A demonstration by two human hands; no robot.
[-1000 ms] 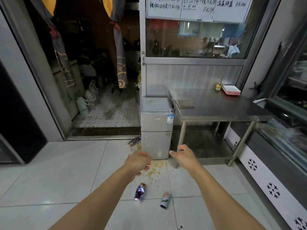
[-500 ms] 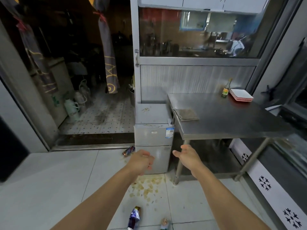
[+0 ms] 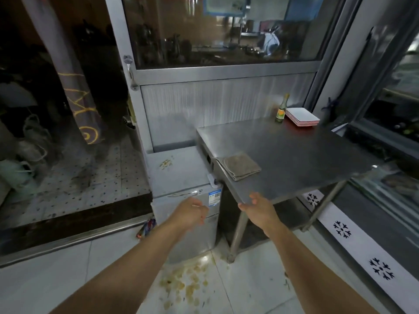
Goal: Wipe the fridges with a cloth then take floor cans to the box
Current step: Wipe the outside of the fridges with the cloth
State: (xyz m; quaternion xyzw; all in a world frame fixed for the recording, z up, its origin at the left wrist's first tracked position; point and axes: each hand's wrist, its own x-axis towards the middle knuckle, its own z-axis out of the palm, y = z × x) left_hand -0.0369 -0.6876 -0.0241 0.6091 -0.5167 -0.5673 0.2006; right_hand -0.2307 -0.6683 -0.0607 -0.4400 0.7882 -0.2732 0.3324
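A small silver fridge (image 3: pixel 179 175) stands on the floor beside a steel table (image 3: pixel 294 152), with a yellowish stain on its top. A folded brown cloth (image 3: pixel 240 166) lies on the table's near left corner. A crushed can (image 3: pixel 146 227) lies on the floor left of the fridge. My left hand (image 3: pixel 192 211) hovers in front of the fridge door, fingers loosely curled, holding nothing. My right hand (image 3: pixel 257 206) is open at the table's front edge, below the cloth.
A glass bottle (image 3: pixel 281 109) and a stack of red-rimmed plates (image 3: pixel 301 116) sit at the table's far end. Yellow spill marks (image 3: pixel 186 284) spread over the floor tiles before the fridge. A dark doorway with a hanging curtain (image 3: pixel 77 87) opens on the left.
I have moved closer to the fridge and table. The two cans on the floor in front have dropped out of view below. Both hands have risen toward the fridge and table edge.
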